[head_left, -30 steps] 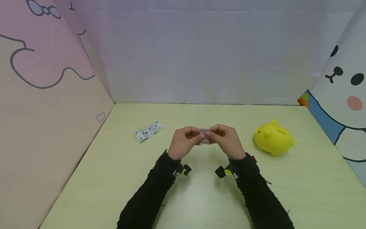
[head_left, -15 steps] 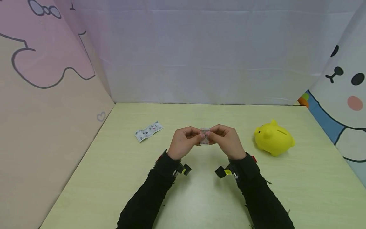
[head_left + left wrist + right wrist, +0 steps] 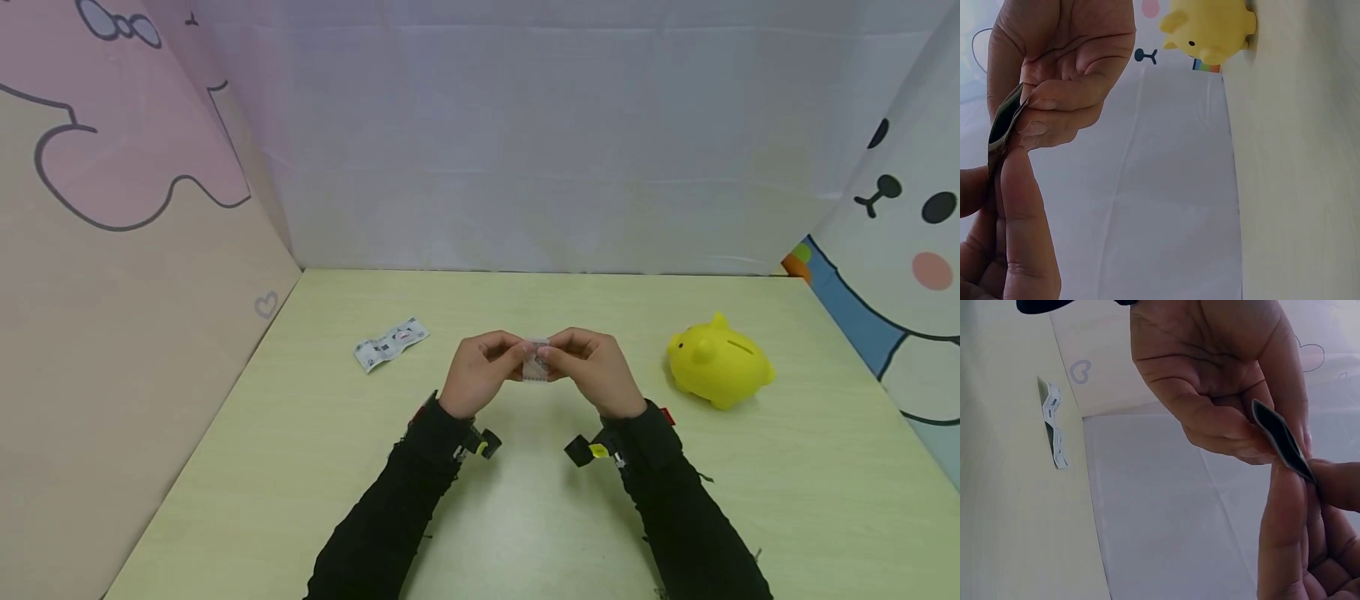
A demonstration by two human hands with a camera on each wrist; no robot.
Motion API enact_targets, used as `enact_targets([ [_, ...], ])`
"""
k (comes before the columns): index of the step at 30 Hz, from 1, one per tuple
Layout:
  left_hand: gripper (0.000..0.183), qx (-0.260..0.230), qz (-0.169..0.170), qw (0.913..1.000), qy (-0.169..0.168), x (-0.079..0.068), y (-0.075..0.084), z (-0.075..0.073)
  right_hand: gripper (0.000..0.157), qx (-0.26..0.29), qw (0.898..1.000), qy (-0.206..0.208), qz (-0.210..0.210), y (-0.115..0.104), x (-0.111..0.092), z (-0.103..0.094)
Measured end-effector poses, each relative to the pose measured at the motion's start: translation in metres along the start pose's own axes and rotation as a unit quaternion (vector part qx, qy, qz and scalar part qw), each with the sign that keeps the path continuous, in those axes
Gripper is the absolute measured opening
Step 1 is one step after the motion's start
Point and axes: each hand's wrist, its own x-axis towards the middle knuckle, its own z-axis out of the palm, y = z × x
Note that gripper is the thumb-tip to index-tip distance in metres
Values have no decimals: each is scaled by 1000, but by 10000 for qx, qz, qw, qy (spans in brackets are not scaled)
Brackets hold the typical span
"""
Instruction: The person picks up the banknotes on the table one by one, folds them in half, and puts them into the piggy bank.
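Note:
Both hands meet above the middle of the table, holding a small, pale printed packet [image 3: 536,368] between them. The left hand [image 3: 478,373] pinches its left edge between thumb and fingers. On the opposite edge, the right hand [image 3: 597,371] pinches it the same way. Seen edge-on in the left wrist view, the packet [image 3: 1005,125] bows apart, with a dark gap between its two layers. The right wrist view shows the same gap in the packet [image 3: 1280,437], with fingertips of both hands close together along it.
A creased white printed strip [image 3: 392,343] lies on the table [image 3: 300,467] to the left of the hands. To the right stands a yellow pig-shaped coin bank [image 3: 718,362] with a slot on top. A white sheet [image 3: 540,150] hangs behind the table's far edge.
The left thumb has slid slightly left, so more of the packet's printed face shows between the thumbs. Both arms and the things on the table stay where they were.

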Motion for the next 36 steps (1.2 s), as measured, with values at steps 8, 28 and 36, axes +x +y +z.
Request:
enact_targets([
  [8,21,-63,49,10000,43,0,-2,0,23,194,9998,-104,27,0,0,-1],
  [28,21,-192,-320,9983,-443,0,1,2,24,189,9989,414,142,-3,1,-5],
  [36,19,18,-327,9993,-186,0,2,2,26,347,9989,245,203,-2,0,-5],
])
